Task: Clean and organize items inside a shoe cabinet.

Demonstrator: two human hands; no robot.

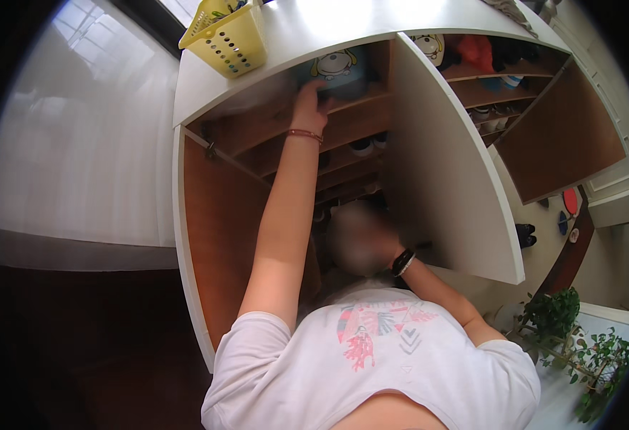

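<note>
My left hand reaches up into the cabinet's top compartment. Its fingers are on the lower left of a dark blue-green box-like item with a cartoon dog on its front; the thumb stands lower, at the item's near edge. How far the fingers wrap round it is partly hidden. My right hand, with a black band at the wrist, is low in front of the cabinet, by the inner side of the white open door. A blurred patch covers its fingers, so whatever they touch is hidden.
A yellow perforated basket stands on the white cabinet top. Shoes sit on the inner shelves. Another door hangs open at the right. Leafy plants are at the lower right, a pale curtain at the left.
</note>
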